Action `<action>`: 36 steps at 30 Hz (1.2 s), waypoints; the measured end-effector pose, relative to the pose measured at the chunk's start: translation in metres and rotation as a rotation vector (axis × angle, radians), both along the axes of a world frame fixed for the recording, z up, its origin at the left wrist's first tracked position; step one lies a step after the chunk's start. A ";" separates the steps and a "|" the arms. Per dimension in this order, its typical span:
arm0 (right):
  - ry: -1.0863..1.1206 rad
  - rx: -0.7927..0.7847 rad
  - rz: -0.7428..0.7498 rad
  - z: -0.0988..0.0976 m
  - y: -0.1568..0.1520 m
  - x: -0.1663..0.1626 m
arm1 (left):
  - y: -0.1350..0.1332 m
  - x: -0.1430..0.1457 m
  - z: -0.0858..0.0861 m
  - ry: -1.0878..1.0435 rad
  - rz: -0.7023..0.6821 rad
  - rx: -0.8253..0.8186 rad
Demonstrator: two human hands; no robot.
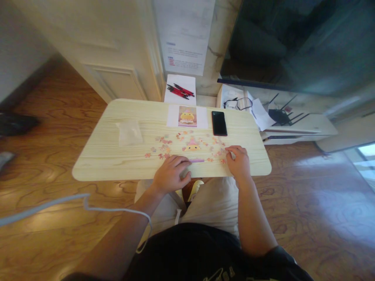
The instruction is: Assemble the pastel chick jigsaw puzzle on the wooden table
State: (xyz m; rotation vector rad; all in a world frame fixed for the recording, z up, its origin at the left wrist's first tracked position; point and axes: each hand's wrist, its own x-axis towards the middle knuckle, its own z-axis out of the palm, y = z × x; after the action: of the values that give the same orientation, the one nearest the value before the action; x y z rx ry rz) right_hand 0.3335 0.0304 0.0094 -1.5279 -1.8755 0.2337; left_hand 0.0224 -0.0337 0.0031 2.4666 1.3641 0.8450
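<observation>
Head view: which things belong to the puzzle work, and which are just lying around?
In use:
left hand, fingers on the purple strip of joined pieces
right hand
loose puzzle pieces
assembled yellow figure
reference picture

Lying about:
phone
clear bag
pens
glasses
router

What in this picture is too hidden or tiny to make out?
Head view: whether the right hand holds anything; the hand is curled over and hides it.
Head view: what lies under the left hand; the hand itself covers it.
Head view: print on the wall notice, too small and blurred.
Head view: pictures on the loose pieces, too small.
</observation>
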 end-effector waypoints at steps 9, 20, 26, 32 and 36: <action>-0.062 -0.139 0.055 0.004 -0.001 -0.008 | 0.000 0.002 -0.001 0.007 0.054 0.007; -0.111 -0.168 -0.005 0.001 0.000 -0.003 | 0.000 0.001 -0.005 0.013 0.071 0.011; -0.073 -0.131 0.027 0.002 0.000 -0.010 | -0.001 0.000 -0.002 -0.050 0.058 0.026; -0.071 -0.147 0.199 0.015 0.015 -0.050 | -0.002 -0.006 0.000 -0.185 0.034 0.021; -0.149 -0.178 0.264 0.025 0.050 -0.091 | -0.003 -0.009 0.000 -0.245 0.026 0.005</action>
State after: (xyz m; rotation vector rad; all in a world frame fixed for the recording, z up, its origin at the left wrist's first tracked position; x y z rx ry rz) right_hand 0.2420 0.0801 0.0348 -1.4424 -2.2275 0.4268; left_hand 0.0130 -0.0363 0.0026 2.2619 1.3098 1.1149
